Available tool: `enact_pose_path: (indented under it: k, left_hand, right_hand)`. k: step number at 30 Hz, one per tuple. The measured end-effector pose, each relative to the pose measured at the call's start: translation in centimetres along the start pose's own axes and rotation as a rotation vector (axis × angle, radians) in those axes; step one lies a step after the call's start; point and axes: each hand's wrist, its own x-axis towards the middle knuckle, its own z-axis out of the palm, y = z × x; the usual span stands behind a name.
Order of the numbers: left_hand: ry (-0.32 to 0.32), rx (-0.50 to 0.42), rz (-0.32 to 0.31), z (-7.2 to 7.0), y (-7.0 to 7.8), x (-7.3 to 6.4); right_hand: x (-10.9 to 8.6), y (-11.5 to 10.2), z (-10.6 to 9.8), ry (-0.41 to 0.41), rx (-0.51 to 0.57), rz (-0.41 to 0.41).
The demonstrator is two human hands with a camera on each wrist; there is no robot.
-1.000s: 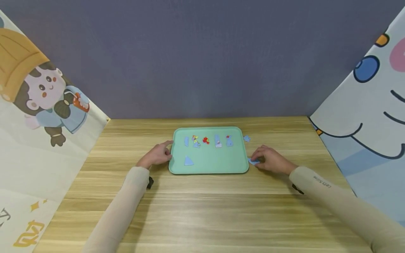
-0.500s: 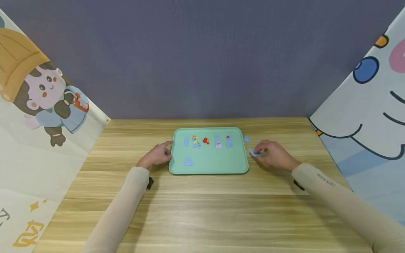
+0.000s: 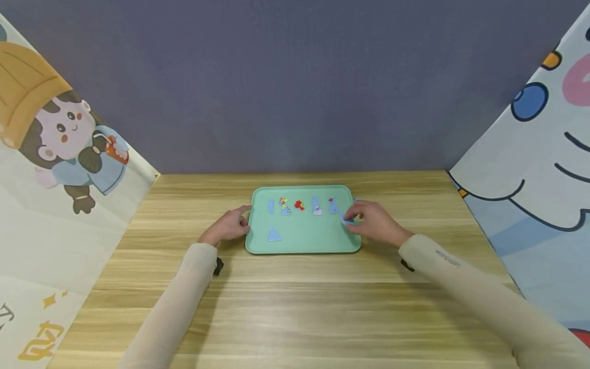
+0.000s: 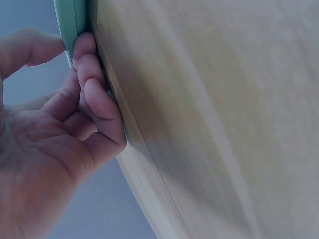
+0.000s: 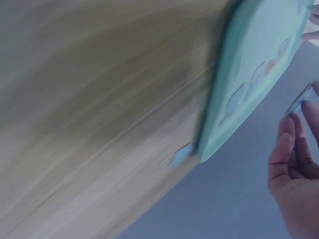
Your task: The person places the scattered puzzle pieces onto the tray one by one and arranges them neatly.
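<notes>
My right hand (image 3: 374,223) pinches a flat light-blue puzzle piece (image 3: 348,220) between thumb and fingertips, over the right end of the green tray (image 3: 313,241). In the right wrist view the held piece (image 5: 300,98) shows edge-on, tilted. At the tray's left edge, my left hand (image 3: 228,225) grips the rim; in the left wrist view its fingers (image 4: 99,97) are curled against the tray wall (image 4: 72,20). A row of puzzle pieces lies along the tray's far side, among them a red one (image 3: 299,205). A triangular blue piece (image 3: 274,234) lies nearer the front left.
Another blue piece (image 5: 180,155) rests on the wooden table (image 3: 295,307) just outside the tray's far right corner, mostly behind the right hand in the head view. A dark grey panel (image 3: 295,92) stands behind the table, with printed cartoon sheets (image 3: 69,154) at both sides.
My right hand has lifted the blue puzzle piece from the table beside the tray and moved it left over the tray's right end. The left hand has stayed at the rim.
</notes>
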Motion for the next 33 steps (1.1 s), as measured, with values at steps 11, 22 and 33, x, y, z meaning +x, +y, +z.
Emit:
enact_pose_path:
  k: [11,22,33]
  left_hand:
    - [0.008,0.006,0.000,-0.1,-0.1,-0.1]
    - [0.004,0.005,-0.020,0.2,-0.3,0.0]
    - [0.012,0.023,0.008,0.1,-0.4,0.1]
  right_hand:
    - [4.1,-5.3,4.4,-0.089,-0.031,0.057]
    - [7.3,-8.0,8.4,-0.232,-0.047,0.163]
    - [7.9,-8.5,10.0,-0.208,-0.107,0.167]
